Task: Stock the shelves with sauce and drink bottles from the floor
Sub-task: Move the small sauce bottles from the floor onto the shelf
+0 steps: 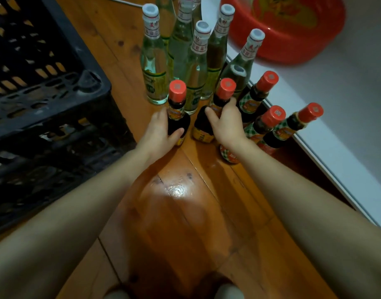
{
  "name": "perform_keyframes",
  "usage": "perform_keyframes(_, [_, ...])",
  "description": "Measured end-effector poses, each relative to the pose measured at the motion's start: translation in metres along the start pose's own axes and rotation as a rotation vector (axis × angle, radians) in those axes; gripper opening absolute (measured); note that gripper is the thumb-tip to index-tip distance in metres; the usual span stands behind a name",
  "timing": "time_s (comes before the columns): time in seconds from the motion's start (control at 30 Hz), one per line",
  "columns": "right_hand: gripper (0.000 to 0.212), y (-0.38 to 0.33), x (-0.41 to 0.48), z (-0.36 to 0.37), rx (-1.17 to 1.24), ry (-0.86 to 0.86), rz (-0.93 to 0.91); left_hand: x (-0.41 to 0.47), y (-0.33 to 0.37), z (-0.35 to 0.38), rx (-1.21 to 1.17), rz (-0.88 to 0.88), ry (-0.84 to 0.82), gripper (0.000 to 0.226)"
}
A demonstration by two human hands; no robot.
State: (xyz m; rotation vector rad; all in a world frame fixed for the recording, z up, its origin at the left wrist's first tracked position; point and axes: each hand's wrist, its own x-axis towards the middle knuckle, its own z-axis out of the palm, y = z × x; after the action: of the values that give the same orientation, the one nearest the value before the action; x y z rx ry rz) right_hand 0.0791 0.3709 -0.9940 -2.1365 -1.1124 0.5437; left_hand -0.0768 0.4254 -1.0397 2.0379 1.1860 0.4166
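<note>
Floor: wooden boards (185, 223), a black plastic crate (45, 100) at left.
Drinks: clear glass bottles (154, 61) stand clustered behind.
Sauces: red-capped dark bottles (258, 96) stand near a white ledge (314, 134).
Left hand (158, 130): wrapped around one sauce bottle (177, 113).
Right hand (225, 124): clasping another sauce bottle (215, 108).
Risk: lifting both at once could likely knock the close-packed neighbours over.

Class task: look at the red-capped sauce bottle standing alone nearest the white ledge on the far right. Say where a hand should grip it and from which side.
Probably best to grip the far-right sauce bottle around its narrow neck just under the red cap, reaching down from above. It stands upright, with another bottle close on its left and the white ledge on its right.
</note>
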Motion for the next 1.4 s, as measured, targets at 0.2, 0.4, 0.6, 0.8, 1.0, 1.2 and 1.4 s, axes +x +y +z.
perform_keyframes(0.2, [0.042, 0.008, -0.041, 0.006, 0.011, -0.083, -0.089, -0.054, -0.001, 0.001, 0.059, -0.060, 0.053, 0.060])
perform_keyframes(0.4, [0.058, 0.024, -0.054, 0.005, 0.033, -0.205, -0.174, -0.066, -0.015, -0.010, 0.080, -0.055, -0.045, 0.081])
perform_keyframes(0.6, [0.079, 0.044, -0.039, 0.009, -0.011, -0.404, -0.177, -0.054, -0.025, -0.019, -0.024, 0.027, -0.203, 0.098])
perform_keyframes(0.8, [0.076, 0.049, -0.034, 0.013, 0.057, -0.421, -0.165, -0.050, -0.026, -0.022, -0.136, 0.001, -0.202, 0.095])
perform_keyframes(1.0, [0.068, 0.047, -0.046, 0.018, 0.102, -0.334, -0.147, -0.059, -0.024, -0.014, -0.091, 0.001, -0.086, 0.084])
perform_keyframes(1.2, [0.064, 0.014, -0.083, -0.032, 0.113, -0.317, -0.032, -0.090, 0.028, -0.047, -0.112, -0.097, -0.027, 0.079])
perform_keyframes(1.4, [0.062, -0.053, -0.110, -0.123, 0.073, -0.324, 0.045, -0.114, 0.126, -0.123, -0.186, -0.130, -0.021, 0.082])
